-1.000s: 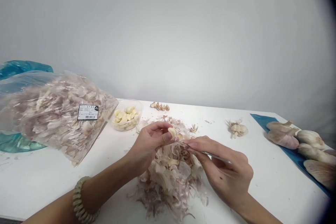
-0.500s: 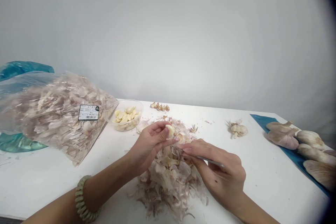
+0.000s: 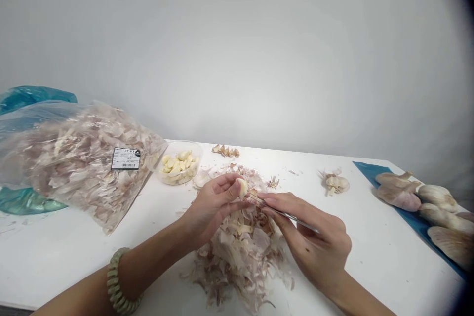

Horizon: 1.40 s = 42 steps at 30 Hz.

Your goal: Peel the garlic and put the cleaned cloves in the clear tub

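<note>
Between the thumb and fingers of my left hand (image 3: 209, 210) is a pale garlic clove (image 3: 243, 187), its peeled flesh showing. My right hand (image 3: 320, 242) grips a slim metal tool (image 3: 296, 219) pen-fashion, its tip close to the clove and the left fingertips. A brownish piece of skin shows at that tip; whether it is still joined to the clove, I cannot tell. Under both hands spreads a heap of garlic skins (image 3: 240, 256). A clear plastic bowl (image 3: 197, 170) of peeled cloves stands beyond my left hand.
A big clear bag (image 3: 85, 158) stuffed with skins lies at left, over blue-green plastic (image 3: 37, 93). Several unpeeled cloves (image 3: 225, 150) line the back edge. A partly broken garlic bulb (image 3: 336, 182) sits right of centre. Whole bulbs (image 3: 400, 195) rest on a blue sheet (image 3: 365, 170) at right.
The clove has tilted and shifted slightly within my left fingers. My right hand, with the metal tool, moved a little left, then slightly back right. The surrounding things stay put.
</note>
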### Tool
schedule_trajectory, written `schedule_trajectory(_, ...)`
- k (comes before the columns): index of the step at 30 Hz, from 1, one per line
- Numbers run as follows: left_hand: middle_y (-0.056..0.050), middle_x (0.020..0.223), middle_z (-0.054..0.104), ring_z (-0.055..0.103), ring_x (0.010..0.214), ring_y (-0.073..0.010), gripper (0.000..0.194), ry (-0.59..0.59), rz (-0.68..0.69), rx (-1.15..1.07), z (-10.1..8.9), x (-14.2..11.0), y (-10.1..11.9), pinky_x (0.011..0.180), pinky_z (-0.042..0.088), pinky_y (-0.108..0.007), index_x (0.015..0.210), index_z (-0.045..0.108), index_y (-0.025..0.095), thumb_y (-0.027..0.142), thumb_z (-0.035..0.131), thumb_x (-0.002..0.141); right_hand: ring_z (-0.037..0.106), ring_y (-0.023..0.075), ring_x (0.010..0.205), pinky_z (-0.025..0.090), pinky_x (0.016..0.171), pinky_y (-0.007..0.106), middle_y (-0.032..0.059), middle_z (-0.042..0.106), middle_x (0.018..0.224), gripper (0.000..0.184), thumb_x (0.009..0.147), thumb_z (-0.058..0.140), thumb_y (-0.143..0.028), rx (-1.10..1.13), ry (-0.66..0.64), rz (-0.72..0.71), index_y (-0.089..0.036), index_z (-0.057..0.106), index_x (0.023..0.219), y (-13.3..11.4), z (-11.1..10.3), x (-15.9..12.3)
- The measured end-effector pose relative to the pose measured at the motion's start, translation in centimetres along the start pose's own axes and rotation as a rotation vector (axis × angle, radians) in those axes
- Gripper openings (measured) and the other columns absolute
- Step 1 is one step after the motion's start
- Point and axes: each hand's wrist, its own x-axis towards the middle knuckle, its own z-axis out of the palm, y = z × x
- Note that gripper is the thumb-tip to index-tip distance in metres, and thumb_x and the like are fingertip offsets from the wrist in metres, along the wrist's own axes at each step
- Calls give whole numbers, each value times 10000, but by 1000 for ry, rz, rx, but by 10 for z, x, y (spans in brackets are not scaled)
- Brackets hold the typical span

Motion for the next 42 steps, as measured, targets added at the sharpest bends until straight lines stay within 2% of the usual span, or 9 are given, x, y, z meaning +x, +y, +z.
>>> schedule_trajectory(4,1,790,553,568,791,-106,245,-51,8,4,-1,-1,0,821,502,-276,885,587,147,311,704,744,693,185,841,597,722,318,15,728,945,485,699,624,86,5,-10,-2,-235,664,1060,-1,0,0)
schedule_trajectory(8,5,782,568,578,788,-106,236,-51,8,1,-2,-1,-1,843,497,-292,888,586,154,291,710,741,691,182,845,596,727,316,14,725,948,484,700,624,87,0,-7,4,-234,661,1061,0,-1,-1)
schedule_trajectory(13,-3,785,583,586,787,-114,255,-35,0,-7,-1,-1,-1,833,496,-291,881,592,155,300,727,720,693,188,816,606,618,286,15,728,920,455,704,642,54,-38,8,32,-248,666,1044,0,-1,-2)
schedule_trajectory(26,-2,791,589,596,817,-127,264,-33,-4,-3,-3,1,-2,864,485,-313,874,586,161,295,739,705,699,190,805,611,650,291,17,733,894,387,715,651,14,-60,7,69,-245,679,1001,1,-3,-2)
schedule_trajectory(31,11,769,571,583,799,-113,221,-33,-9,20,-3,0,-2,853,489,-300,854,591,165,271,729,719,698,170,727,614,637,280,18,734,882,346,734,636,8,-56,4,86,-243,678,969,0,-3,-2)
schedule_trajectory(42,8,781,519,526,786,-116,297,21,1,32,-2,1,-2,852,473,-311,863,586,162,322,754,679,696,164,734,600,607,257,27,733,841,325,739,601,39,3,-37,66,-206,678,938,-3,-2,1)
